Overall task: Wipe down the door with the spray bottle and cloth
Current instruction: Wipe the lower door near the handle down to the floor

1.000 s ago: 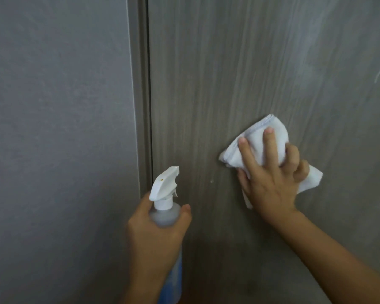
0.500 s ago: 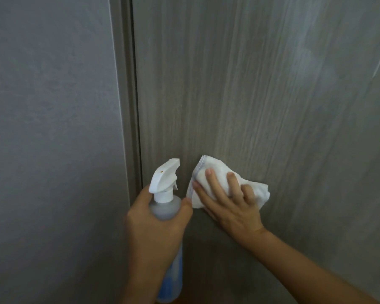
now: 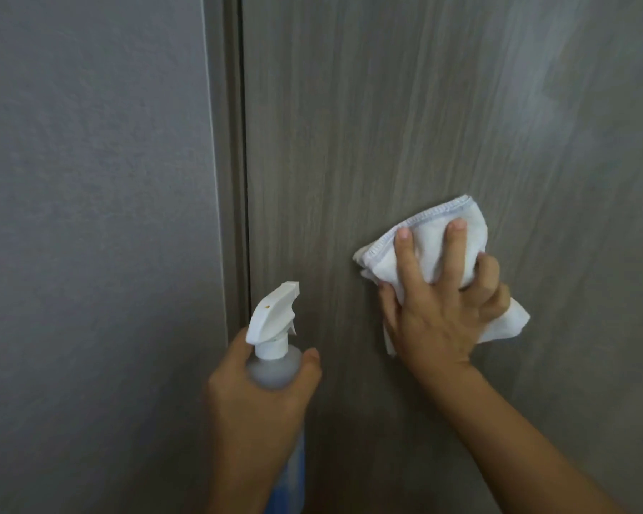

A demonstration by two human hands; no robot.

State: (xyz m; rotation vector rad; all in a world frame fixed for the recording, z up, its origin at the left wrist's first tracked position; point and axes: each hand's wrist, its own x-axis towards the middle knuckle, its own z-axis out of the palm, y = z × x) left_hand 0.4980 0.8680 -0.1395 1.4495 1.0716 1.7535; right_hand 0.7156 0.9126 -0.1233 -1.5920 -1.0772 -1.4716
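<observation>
Right hand (image 3: 438,309) presses the bunched white cloth (image 3: 429,250) flat against the grey wood-grain door (image 3: 387,124), grip curled on its folds; left hand (image 3: 260,402) clasps the clear white-nozzled spray bottle (image 3: 273,350) upright, ready to spray.

An indoor room, likely a home: a grey wood-grain door (image 3: 405,124) sits in a matching frame (image 3: 228,179) beside a plain grey wall (image 3: 90,217); nothing more of the place shows
</observation>
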